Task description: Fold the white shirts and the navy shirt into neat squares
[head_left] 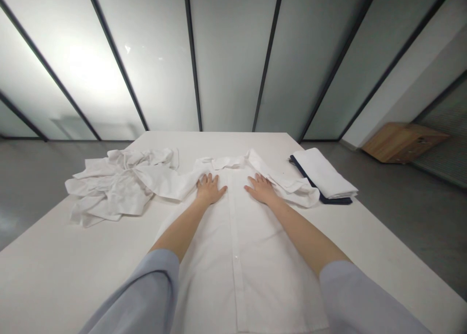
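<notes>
A white button-up shirt [233,227] lies spread front side up on the table, its collar at the far end and its button strip running down the middle. My left hand [210,189] rests flat on the left chest of the shirt, fingers spread. On the opposite side of the strip, my right hand [261,189] also lies flat with fingers apart. The right sleeve stretches out sideways with creases; the left one reaches toward a crumpled heap of white cloth [116,183]. Neither hand grips the fabric.
A white table [204,142] carries everything. On its right edge sits a folded white garment [324,173] on top of a dark folded one [337,201]. Frosted glass panels [229,57] stand behind. A wooden cabinet [397,142] is on the floor at the far right.
</notes>
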### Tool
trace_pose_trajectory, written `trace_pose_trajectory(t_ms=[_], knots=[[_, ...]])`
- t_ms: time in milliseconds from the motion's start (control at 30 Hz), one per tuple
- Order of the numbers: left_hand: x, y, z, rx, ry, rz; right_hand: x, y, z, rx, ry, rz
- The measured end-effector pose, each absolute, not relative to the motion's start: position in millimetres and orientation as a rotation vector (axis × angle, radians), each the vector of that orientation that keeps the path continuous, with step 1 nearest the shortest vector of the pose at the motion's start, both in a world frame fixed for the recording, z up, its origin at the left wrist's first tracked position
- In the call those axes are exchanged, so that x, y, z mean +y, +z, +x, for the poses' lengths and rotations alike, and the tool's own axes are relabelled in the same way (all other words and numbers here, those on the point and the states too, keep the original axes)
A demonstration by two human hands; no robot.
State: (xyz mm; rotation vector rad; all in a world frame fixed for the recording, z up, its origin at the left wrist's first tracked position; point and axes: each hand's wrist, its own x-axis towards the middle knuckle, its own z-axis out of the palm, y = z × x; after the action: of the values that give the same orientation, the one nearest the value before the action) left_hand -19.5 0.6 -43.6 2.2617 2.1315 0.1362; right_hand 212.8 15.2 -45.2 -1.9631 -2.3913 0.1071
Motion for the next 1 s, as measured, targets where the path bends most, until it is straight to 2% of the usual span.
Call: trace_pose_trajectory(t_ms=[100, 267, 533, 700, 833, 1000], knots=[[4.4, -45.6, -30.5, 2.135, 0.151, 2.172, 14.1, -50.1, 222.0, -2.268, 0.173, -2.111], [9.9, -45.8, -57.8, 2.138, 0.164, 2.120, 12.3, -51.0, 238.2, -2.283, 0.201, -2.115], [10.5, -32.0, -92.0, 2.219, 0.159, 2.260, 9.5, -38.2, 245.2, -2.169, -0.046, -2.221], [7.8, -7.6, -88.5, 2.269, -0.015, 2.267, 9.0, -19.8, 242.8, -2.228, -0.159, -2.196], [19.7, 2.7, -73.4, 2.238, -0.121, 2.215, 25.3, -9.1, 234.8, -2.294, -0.050, -2.249], [47.4, -3.7, -53.3, 2.083, 0.064, 2.088, 54.7, -10.5, 215.7, -2.265, 0.217, -2.108]])
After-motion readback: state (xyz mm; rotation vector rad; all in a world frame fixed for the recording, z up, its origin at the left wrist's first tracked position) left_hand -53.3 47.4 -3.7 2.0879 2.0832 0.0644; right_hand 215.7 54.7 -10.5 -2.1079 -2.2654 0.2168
